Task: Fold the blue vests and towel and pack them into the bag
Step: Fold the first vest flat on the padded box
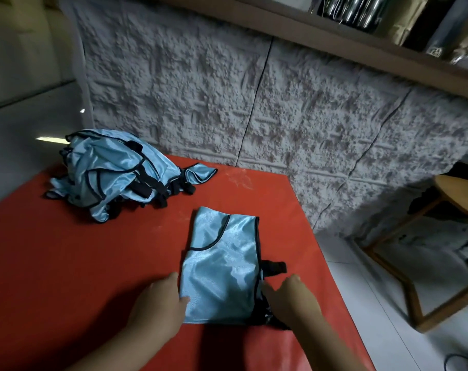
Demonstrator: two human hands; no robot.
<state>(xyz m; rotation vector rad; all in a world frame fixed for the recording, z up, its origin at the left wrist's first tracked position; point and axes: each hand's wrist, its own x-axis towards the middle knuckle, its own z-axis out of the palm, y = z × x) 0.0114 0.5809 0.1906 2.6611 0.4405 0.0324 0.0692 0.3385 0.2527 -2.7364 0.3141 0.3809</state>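
Observation:
A light blue vest (223, 266) with black trim lies folded lengthwise on the red table (80, 263), near its front right. My left hand (160, 303) grips the vest's lower left edge, thumb on top of the cloth. My right hand (291, 298) rests at the vest's lower right edge, over black straps (274, 267) that stick out to the right. A crumpled heap of several blue vests (115, 172) with black straps sits at the table's far left. No bag or towel is in view.
A textured grey wall (254, 103) stands right behind the table. A wooden stool (441, 236) stands on the white tiled floor to the right. A shelf with metal items (356, 9) runs above the wall.

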